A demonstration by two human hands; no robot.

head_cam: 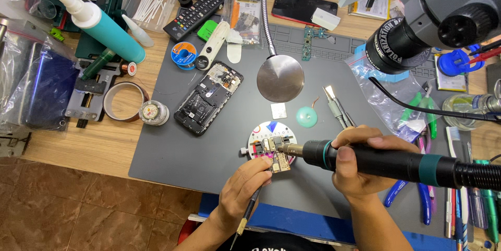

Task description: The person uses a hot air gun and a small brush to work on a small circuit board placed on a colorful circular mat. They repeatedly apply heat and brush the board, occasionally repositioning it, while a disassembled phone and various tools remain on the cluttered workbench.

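The left hand point(242, 191) hides the tool's tip, perhaps tweezers point(246, 215).

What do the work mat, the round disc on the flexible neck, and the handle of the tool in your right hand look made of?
Work mat: matte grey, probably silicone or rubber, no glare. Round disc: likely brushed metal, soft silvery sheen. Tool handle, gripped by the right hand: matte black plastic or rubber with teal rings; its tip looks like bare metal.

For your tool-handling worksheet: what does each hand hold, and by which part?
The right hand grips the hot-air handpiece around its black barrel. The left hand holds a thin tool near its working end.
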